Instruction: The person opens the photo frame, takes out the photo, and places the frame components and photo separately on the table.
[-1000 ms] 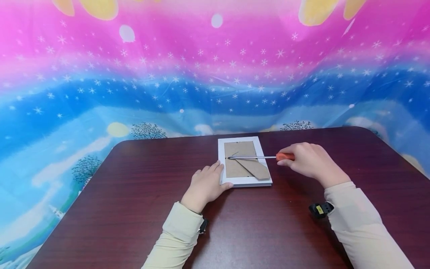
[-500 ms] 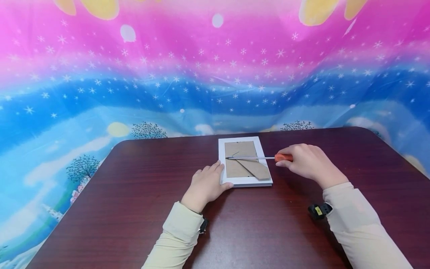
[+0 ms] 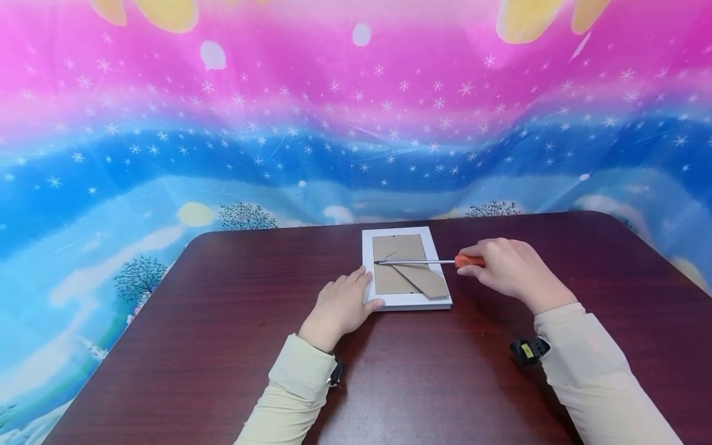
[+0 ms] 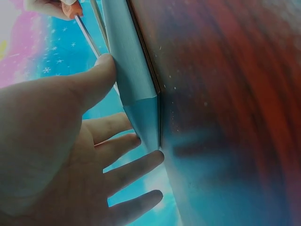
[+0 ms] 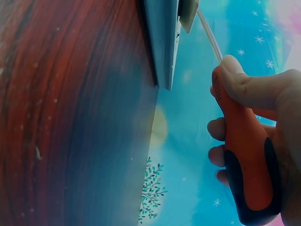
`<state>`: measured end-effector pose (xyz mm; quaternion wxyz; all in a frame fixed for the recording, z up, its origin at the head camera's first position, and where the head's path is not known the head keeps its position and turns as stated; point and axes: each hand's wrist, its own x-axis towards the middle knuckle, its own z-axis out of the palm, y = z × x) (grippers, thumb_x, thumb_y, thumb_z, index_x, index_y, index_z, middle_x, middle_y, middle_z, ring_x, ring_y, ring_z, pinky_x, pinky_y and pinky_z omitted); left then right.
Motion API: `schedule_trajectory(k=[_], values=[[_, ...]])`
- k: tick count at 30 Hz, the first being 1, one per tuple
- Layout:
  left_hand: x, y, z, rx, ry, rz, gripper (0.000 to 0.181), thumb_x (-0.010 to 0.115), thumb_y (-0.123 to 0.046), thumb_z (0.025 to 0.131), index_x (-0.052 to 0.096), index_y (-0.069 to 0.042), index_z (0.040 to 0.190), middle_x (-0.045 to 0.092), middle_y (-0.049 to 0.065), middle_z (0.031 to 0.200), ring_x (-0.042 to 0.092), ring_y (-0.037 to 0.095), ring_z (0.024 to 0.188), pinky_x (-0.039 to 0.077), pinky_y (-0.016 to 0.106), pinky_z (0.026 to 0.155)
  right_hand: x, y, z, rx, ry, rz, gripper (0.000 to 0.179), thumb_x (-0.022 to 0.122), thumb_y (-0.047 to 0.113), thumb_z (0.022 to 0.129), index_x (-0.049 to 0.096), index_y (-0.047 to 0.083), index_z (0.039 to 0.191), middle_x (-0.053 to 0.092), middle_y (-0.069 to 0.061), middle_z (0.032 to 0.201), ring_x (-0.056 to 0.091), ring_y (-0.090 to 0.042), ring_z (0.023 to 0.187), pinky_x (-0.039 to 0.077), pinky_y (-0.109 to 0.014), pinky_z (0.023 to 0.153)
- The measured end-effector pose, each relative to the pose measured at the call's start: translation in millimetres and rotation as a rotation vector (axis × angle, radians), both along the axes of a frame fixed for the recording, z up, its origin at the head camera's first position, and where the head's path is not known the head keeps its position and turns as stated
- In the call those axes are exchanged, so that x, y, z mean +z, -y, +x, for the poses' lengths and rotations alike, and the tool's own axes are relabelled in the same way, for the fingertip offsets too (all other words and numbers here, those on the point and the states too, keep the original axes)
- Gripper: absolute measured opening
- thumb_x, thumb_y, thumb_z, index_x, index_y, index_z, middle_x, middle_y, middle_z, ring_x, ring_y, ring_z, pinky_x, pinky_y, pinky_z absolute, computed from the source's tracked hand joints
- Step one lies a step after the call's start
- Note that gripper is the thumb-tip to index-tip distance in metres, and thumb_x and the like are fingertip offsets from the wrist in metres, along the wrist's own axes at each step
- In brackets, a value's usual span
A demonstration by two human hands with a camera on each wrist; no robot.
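Head view: a white, brown-backed rectangular picture frame (image 3: 408, 247) is lying on a red-brown wood-grain desk (image 3: 434, 377); behind it, a pink-and-blue snowflake cloth (image 3: 356, 142) is hanging. Left of it, the left hand (image 3: 339, 303), straight-fingered, is touching its edge; right, the right hand (image 3: 512, 269) is gripping an orange-and-black screwdriver (image 5: 247, 150).

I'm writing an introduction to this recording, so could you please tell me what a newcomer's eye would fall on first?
Probably the pink and blue snowflake backdrop, filling the head view's upper part behind the dark red table. Next might come the white frame lying back side up near the table's far edge, with the orange-handled screwdriver in the right hand reaching across it.
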<state>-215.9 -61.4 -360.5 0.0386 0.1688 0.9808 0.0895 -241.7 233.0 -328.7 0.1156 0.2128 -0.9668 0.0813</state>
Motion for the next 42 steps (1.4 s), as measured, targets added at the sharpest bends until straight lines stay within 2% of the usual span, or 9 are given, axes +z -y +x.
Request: schedule_trajectory(k=[6, 11, 24, 29, 36, 42], values=[[-1.6, -0.4, -0.8, -0.014, -0.012, 0.016, 0.063, 0.059, -0.047, 0.097, 0.047, -0.011, 0.148, 0.041, 0.009, 0.154, 0.046, 0.033, 0.133, 0.041, 0.051, 0.103, -5.2, -3.3, -3.1, 0.004, -0.014, -0.004, 0.033, 0.080, 0.027, 0.084, 0.077, 0.011, 0.113, 0.068, 0.000, 0.081, 0.053, -0.016, 0.062, 0.042, -0.034, 0.055], [-1.8, 1.4, -1.9, -0.026, -0.019, 0.037, 0.064, 0.060, -0.046, 0.096, 0.048, -0.011, 0.147, 0.041, 0.010, 0.153, 0.046, 0.034, 0.133, 0.042, 0.052, 0.103, -8.7, -7.3, -11.3, 0.019, -0.016, -0.012, 0.032, 0.079, 0.026, 0.085, 0.077, 0.011, 0.113, 0.064, 0.003, 0.078, 0.055, -0.016, 0.064, 0.046, -0.038, 0.059], [-0.6, 2.8, -2.5, -0.041, -0.020, 0.071, 0.062, 0.063, -0.043, 0.096, 0.049, -0.008, 0.146, 0.042, 0.012, 0.153, 0.048, 0.035, 0.132, 0.043, 0.052, 0.101, 7.2, -8.2, -34.5, 0.082, -0.006, 0.040, 0.016, 0.076, 0.022, 0.087, 0.078, 0.016, 0.102, 0.071, 0.004, 0.089, 0.067, -0.019, 0.077, 0.053, -0.045, 0.073], [-1.0, 3.8, -3.1, -0.039, -0.006, 0.086, 0.063, 0.063, -0.043, 0.096, 0.049, -0.008, 0.146, 0.041, 0.012, 0.154, 0.047, 0.035, 0.133, 0.043, 0.052, 0.102, 22.4, -1.7, -40.8, 0.098, -0.020, 0.100, 0.020, 0.076, 0.022, 0.088, 0.079, 0.014, 0.105, 0.074, -0.001, 0.096, 0.068, -0.023, 0.078, 0.053, -0.046, 0.068], [-2.6, 4.8, -4.2, -0.037, 0.008, 0.089, 0.063, 0.063, -0.042, 0.096, 0.048, -0.009, 0.147, 0.040, 0.012, 0.154, 0.046, 0.035, 0.134, 0.042, 0.052, 0.103, 52.5, 17.9, -42.4, 0.198, -0.118, 0.212, 0.002, 0.077, 0.018, 0.085, 0.077, 0.017, 0.087, 0.070, 0.005, 0.076, 0.062, -0.018, 0.063, 0.050, -0.040, 0.055], [-3.4, 4.9, -4.9, -0.035, 0.006, 0.088, 0.063, 0.064, -0.042, 0.096, 0.048, -0.009, 0.147, 0.040, 0.010, 0.154, 0.047, 0.034, 0.133, 0.043, 0.051, 0.102, 76.9, 38.7, -37.7, 0.258, -0.193, 0.306, 0.005, 0.076, 0.013, 0.080, 0.077, 0.017, 0.081, 0.071, 0.006, 0.075, 0.066, -0.019, 0.068, 0.049, -0.041, 0.064]])
